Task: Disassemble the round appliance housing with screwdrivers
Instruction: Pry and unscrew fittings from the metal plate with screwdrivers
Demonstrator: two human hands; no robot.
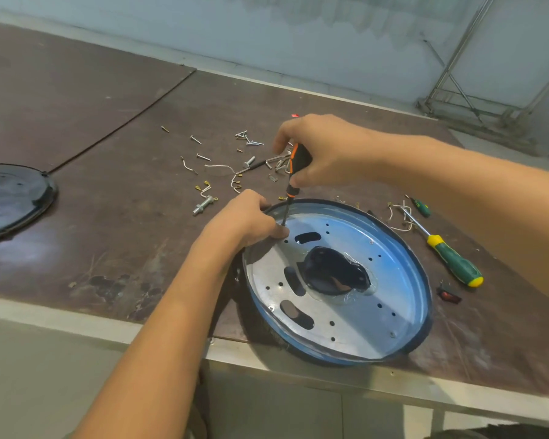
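The orange-and-black screwdriver [288,198] stands nearly upright, handle up and leaning slightly right, tip down on the far-left part of the silver plate [346,331]. The right hand [324,150] has its fingers clamped round the handle. The left hand [248,217] curls its fingers over the far-left rim of the round housing [409,264], one fingertip just beside the tip. The housing lies open side up at the near edge of the table [124,217]; the plate sits inside it, pierced with slots, small holes and a dark central opening. A green-and-yellow screwdriver [450,258] lies to its right, shaft pointing away, with loose screws [200,140] scattered beyond
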